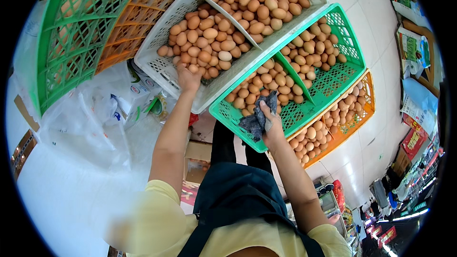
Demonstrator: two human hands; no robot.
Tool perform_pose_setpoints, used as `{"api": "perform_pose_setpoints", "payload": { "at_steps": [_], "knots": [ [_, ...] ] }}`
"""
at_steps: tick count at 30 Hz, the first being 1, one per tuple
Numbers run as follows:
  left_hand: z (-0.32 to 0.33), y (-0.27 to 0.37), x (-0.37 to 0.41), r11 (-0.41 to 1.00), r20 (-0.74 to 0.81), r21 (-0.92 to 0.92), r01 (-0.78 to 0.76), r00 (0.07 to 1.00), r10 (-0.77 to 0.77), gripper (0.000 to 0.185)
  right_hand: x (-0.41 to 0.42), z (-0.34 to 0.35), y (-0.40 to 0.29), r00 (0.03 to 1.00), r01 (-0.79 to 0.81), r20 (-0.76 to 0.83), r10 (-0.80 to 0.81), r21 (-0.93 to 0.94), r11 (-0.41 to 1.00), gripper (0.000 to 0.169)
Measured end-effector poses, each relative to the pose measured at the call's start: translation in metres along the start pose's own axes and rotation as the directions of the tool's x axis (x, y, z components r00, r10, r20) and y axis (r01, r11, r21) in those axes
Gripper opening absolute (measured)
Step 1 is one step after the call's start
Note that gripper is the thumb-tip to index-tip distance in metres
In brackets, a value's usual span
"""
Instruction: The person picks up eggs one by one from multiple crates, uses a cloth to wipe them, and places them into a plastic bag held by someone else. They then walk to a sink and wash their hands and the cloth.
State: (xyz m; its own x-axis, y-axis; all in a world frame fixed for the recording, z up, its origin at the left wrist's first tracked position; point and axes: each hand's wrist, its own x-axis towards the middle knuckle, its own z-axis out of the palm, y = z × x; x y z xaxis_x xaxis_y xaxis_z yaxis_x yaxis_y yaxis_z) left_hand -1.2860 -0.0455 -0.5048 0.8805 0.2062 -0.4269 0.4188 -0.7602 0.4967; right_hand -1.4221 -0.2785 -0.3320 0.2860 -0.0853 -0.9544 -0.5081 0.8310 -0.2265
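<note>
My left hand (188, 77) is inside the near left end of the grey plastic crate (153, 57), against the brown eggs (205, 48). Its fingertips are partly hidden, so whether it grips an egg cannot be seen. A divider (228, 17) splits this crate into two heaps of eggs. My right hand (273, 126) holds a crumpled dark grey cloth (254, 119) above the near end of the green plastic crate (303, 114). Brown eggs (275, 78) lie on both sides of this crate's green divider (294, 78).
To the right, an orange crate (342, 146) of eggs sits lower. Stacked green (76, 39) and orange (128, 25) crates rise at the left. Plastic bags (89, 114) lie beside the grey crate. Under my arms is a cardboard box (196, 150). Goods line the tiled floor's (371, 100) far side.
</note>
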Motion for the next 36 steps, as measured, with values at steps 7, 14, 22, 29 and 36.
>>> {"api": "perform_pose_setpoints", "payload": {
  "at_steps": [7,14,22,29,36],
  "knots": [
    [0.016,-0.016,0.030,0.998,-0.059,0.066,-0.005,0.998,0.009,0.052,0.006,-0.021,0.012,0.996,0.084,-0.017,-0.085,-0.040,0.996,0.032],
    [-0.001,0.017,0.107,1.000,-0.147,-0.005,-0.028,0.989,0.027,0.051,0.002,-0.020,0.002,0.998,0.055,-0.021,-0.055,-0.021,0.998,0.031],
    [-0.016,0.028,0.116,0.991,0.045,0.131,-0.009,0.999,0.004,0.054,0.006,-0.015,-0.004,0.987,0.141,0.085,-0.134,-0.085,0.986,0.044],
    [-0.058,0.110,-0.008,0.881,0.039,-0.356,-0.310,0.937,0.346,0.043,-0.007,0.020,-0.048,0.982,0.089,0.161,-0.100,0.072,0.993,0.039],
    [-0.105,0.192,-0.140,0.770,0.024,-0.233,-0.594,0.788,0.616,0.047,-0.032,0.066,-0.058,0.832,0.357,0.454,-0.318,-0.001,0.934,0.046]
  ]
}}
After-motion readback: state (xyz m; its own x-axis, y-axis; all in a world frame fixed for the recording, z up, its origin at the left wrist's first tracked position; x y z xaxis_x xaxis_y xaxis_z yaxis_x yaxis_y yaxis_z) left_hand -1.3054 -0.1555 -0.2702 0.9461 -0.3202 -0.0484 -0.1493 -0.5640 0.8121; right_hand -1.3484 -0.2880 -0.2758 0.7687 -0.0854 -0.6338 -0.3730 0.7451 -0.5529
